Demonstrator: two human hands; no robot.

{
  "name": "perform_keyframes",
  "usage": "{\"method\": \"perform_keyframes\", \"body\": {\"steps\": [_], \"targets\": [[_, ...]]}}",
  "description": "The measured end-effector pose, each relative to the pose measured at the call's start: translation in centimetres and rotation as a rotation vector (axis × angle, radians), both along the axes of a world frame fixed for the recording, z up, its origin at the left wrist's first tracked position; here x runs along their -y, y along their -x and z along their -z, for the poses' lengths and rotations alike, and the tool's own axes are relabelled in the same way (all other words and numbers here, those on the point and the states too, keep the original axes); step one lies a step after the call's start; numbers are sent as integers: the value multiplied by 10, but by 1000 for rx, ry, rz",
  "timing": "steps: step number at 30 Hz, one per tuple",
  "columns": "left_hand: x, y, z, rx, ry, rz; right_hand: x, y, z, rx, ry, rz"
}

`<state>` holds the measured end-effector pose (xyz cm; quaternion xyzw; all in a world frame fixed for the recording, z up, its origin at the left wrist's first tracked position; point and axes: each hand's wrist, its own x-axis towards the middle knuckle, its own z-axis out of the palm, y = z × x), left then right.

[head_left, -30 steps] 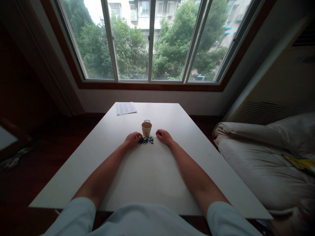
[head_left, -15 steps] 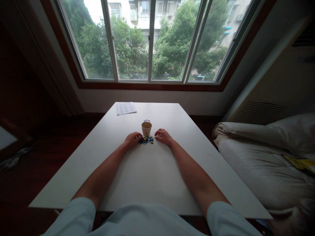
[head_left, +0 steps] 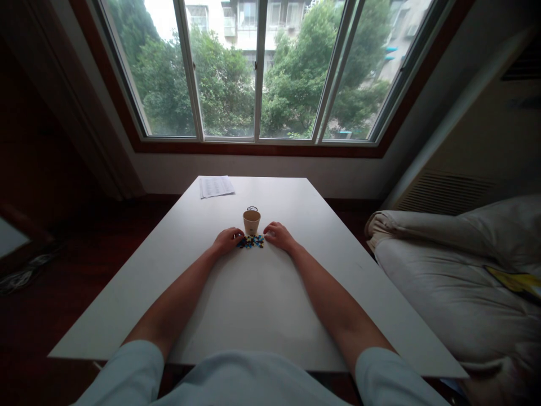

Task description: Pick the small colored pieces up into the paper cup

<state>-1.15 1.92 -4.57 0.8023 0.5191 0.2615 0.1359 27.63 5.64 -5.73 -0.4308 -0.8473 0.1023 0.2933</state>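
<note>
A small heap of tiny coloured pieces (head_left: 252,242), blue, yellow and dark, lies on the white table (head_left: 257,304). Just behind it stands a light brown paper cup (head_left: 252,223), upright. My left hand (head_left: 229,240) rests at the heap's left edge, fingers loosely curved and thumb a little apart, touching or nearly touching the pieces. On the other side, my right hand (head_left: 279,235) is beside the heap and cup, its fingers bent and apart from the thumb. Nothing shows in either hand, though the pieces are too small to be sure.
Printed papers (head_left: 217,186) lie at the table's far left corner. Behind the cup sits a small dark looped item (head_left: 252,208), partly hidden. A cushioned sofa (head_left: 448,276) stands to the right, and a wide window (head_left: 257,73) is beyond the table.
My right hand has shifted slightly left, closer to the heap and the cup. My left hand has barely moved.
</note>
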Motion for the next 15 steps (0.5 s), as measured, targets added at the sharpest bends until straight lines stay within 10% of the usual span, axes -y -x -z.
{"method": "perform_keyframes", "body": {"steps": [15], "targets": [[0,0,1,8,6,1,1,9,-7,-151,-51,73]]}}
